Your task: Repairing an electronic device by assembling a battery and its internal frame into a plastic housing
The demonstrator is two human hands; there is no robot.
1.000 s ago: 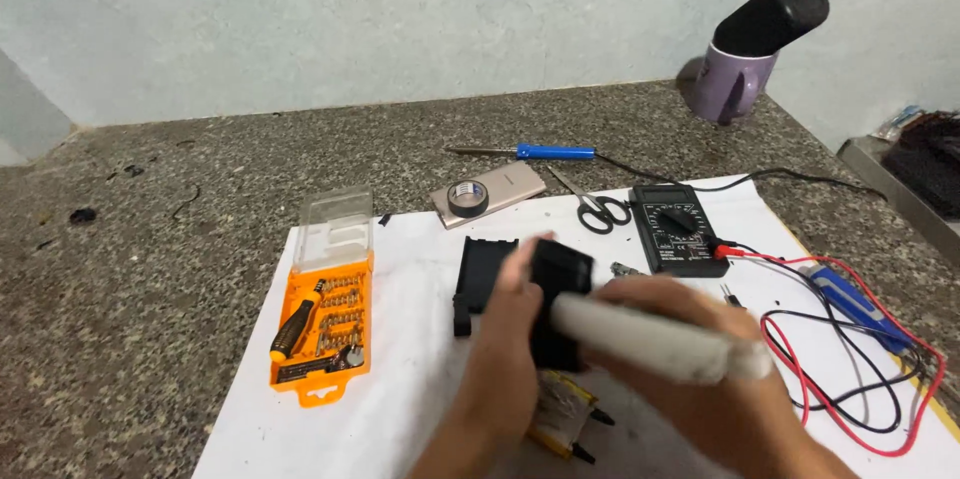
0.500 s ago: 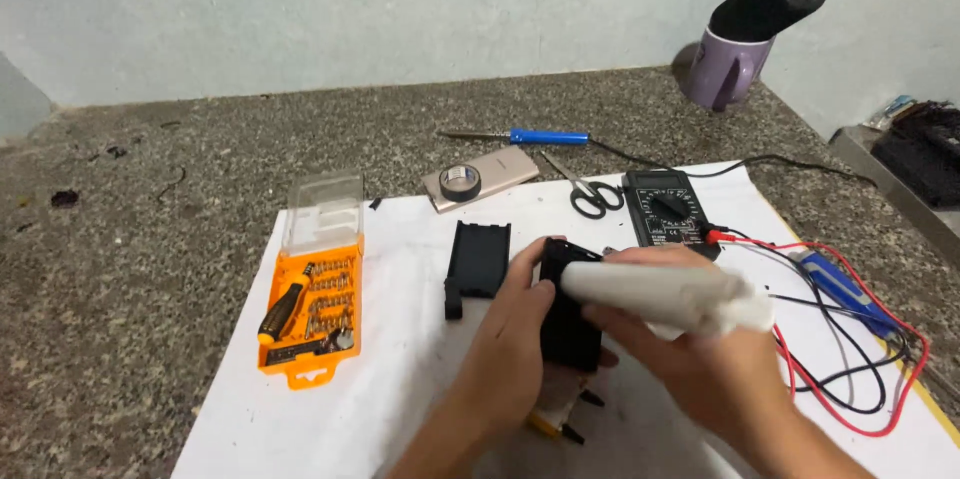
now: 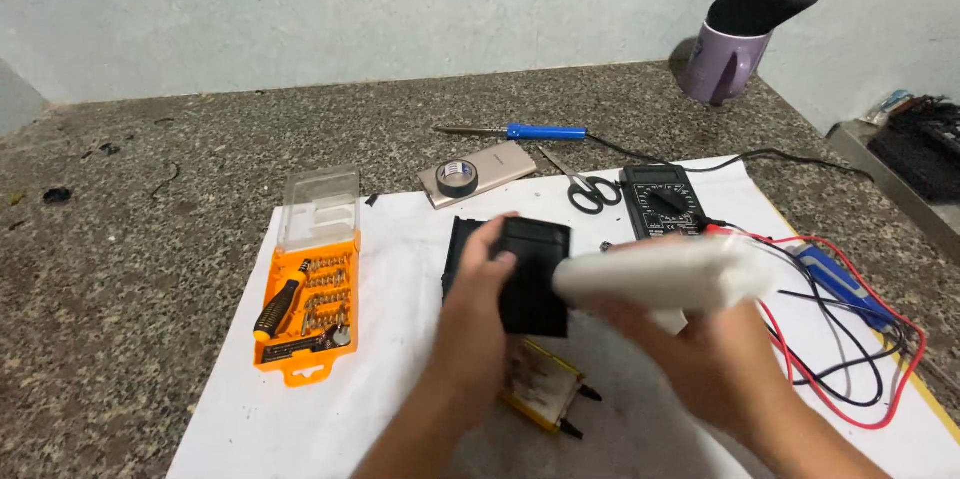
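While the speckled worktop (image 3: 200, 179) carries a white sheet (image 3: 400, 359), the left hand (image 3: 478, 324) clasps a black casing (image 3: 535, 274) above it; the right hand (image 3: 700, 359) clenches a white tool (image 3: 660, 274), whose tip should meet the casing steadily.

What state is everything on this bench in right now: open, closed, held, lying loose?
Left hand: gripping black case.
Right hand: holding white tool.
Orange bit kit: lid open.
Scissors: closed, lying loose.
Multimeter: leads attached.
Tape roll: resting on phone.
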